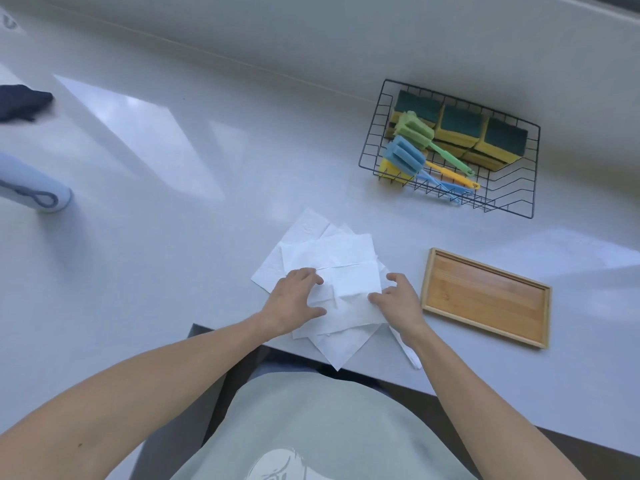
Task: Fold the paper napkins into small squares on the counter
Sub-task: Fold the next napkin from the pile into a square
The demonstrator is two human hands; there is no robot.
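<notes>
A loose pile of several white paper napkins (329,254) lies spread on the pale counter (173,254), near its front edge. My left hand (294,299) rests on the left side of the top napkin (349,289), fingers curled onto the paper. My right hand (398,303) presses the right side of the same napkin, thumb and fingers pinching its edge. The top napkin is creased and partly folded between both hands. One napkin corner (341,358) hangs past the counter edge.
An empty wooden tray (485,296) lies to the right of the napkins. A black wire basket (457,147) with sponges and foam brushes stands at the back right. A pale blue bottle (38,192) lies at the left, with a dark cloth (20,102) farther back.
</notes>
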